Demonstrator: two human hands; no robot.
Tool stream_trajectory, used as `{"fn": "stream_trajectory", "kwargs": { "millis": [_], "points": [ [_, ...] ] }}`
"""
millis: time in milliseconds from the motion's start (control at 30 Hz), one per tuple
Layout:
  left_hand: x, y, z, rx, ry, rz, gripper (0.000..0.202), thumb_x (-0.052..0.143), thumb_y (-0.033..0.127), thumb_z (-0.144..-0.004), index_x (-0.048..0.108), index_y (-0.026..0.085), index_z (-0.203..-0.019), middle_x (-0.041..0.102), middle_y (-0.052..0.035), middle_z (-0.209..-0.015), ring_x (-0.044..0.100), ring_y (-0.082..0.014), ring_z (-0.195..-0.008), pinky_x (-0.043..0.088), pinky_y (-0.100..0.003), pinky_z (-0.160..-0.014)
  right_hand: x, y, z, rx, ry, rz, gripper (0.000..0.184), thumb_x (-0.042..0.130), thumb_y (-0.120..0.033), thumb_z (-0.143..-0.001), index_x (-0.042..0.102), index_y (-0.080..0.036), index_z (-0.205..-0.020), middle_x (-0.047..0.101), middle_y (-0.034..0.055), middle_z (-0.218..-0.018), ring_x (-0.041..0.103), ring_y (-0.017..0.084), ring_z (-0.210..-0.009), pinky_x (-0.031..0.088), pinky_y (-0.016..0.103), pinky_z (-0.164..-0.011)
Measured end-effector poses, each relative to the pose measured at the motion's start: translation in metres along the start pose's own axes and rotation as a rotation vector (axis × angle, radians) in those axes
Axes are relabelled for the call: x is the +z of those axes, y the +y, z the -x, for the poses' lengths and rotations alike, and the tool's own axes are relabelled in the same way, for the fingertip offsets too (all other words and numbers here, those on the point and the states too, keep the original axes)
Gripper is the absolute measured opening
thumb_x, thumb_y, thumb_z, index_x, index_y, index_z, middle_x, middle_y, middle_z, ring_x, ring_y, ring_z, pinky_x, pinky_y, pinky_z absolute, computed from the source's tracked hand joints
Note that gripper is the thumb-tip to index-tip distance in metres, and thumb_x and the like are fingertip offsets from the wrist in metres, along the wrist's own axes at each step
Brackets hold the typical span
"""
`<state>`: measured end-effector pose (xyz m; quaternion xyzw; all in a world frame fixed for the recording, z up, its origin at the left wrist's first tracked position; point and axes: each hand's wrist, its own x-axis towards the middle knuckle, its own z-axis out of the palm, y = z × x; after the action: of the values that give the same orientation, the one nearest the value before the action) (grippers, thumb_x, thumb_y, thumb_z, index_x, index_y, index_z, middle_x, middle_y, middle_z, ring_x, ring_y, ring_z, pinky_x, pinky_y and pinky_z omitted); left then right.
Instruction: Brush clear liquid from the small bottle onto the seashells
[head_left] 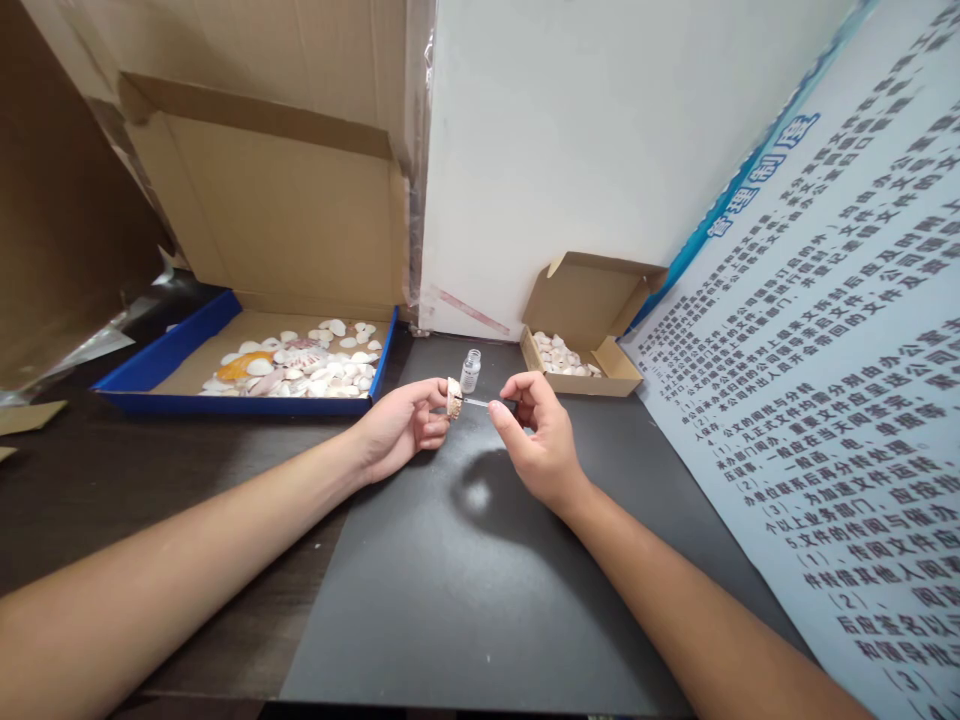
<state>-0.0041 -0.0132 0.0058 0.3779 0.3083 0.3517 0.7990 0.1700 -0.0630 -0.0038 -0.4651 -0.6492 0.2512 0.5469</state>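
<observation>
Pinched between the fingers of my left hand (409, 428) is a speckled, ridged seashell (454, 398), held up above the dark mat. My right hand (540, 435) is closed around a thin, clear stick-like applicator (476, 402). Its tip points left and is at or very near the shell; contact is hard to make out. The applicator's other end is hidden by my fingers. Just behind the two hands stands a small clear glass bottle (470, 371) with a label and an uncapped neck.
At the left, a blue-edged cardboard box (247, 404) with its lid raised holds many pale shells (300, 370) and an orange one (244, 367). A smaller open cardboard box (600, 385) with shells is at the back right. A printed poster (817, 330) borders the right side.
</observation>
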Motion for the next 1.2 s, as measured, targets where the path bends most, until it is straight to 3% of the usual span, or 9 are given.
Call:
{"fn": "stream_trajectory", "kwargs": {
  "millis": [267,767,967,1200],
  "points": [
    [-0.0026,-0.0006,-0.002,0.018,-0.009,0.03,0.009,0.053,0.016,-0.068,0.052,0.017,-0.076,0.053,0.0002,-0.066,0.034,-0.0064,-0.044,0.027,-0.019,-0.043,-0.0002,0.0006,-0.0007,-0.002,0.004,0.015,0.014,0.059,-0.03,-0.086,0.047,-0.022,-0.089,0.045,-0.0059,-0.067,0.04,0.009,-0.053,0.034,0.023,-0.051],
    [-0.0038,-0.0029,-0.004,0.07,0.007,-0.07,0.006,0.059,0.019,-0.078,0.054,0.016,-0.079,0.052,0.0022,-0.071,0.034,-0.0038,-0.046,0.029,-0.018,-0.043,-0.0005,0.0041,-0.0025,0.016,-0.012,0.022,0.015,0.059,-0.029,-0.086,0.047,-0.022,-0.09,0.044,-0.0063,-0.067,0.038,0.009,-0.052,0.032,0.023,-0.05],
    [-0.0039,-0.0041,-0.0034,0.076,0.001,-0.098,0.01,0.062,0.019,-0.079,0.053,0.016,-0.078,0.05,0.0021,-0.07,0.035,-0.0039,-0.048,0.03,-0.017,-0.043,-0.0007,0.003,-0.0039,0.06,0.054,0.094,0.016,0.061,-0.03,-0.085,0.047,-0.022,-0.085,0.043,-0.0065,-0.064,0.037,0.009,-0.051,0.03,0.023,-0.049],
    [-0.0035,-0.0046,-0.0027,0.096,0.021,-0.117,0.008,0.061,0.017,-0.079,0.053,0.016,-0.078,0.05,0.0016,-0.07,0.034,-0.0044,-0.048,0.03,-0.017,-0.043,-0.0005,0.0026,-0.0038,0.047,0.015,0.082,0.016,0.061,-0.031,-0.085,0.048,-0.021,-0.084,0.043,-0.0065,-0.063,0.038,0.009,-0.052,0.031,0.023,-0.05]
  ]
}}
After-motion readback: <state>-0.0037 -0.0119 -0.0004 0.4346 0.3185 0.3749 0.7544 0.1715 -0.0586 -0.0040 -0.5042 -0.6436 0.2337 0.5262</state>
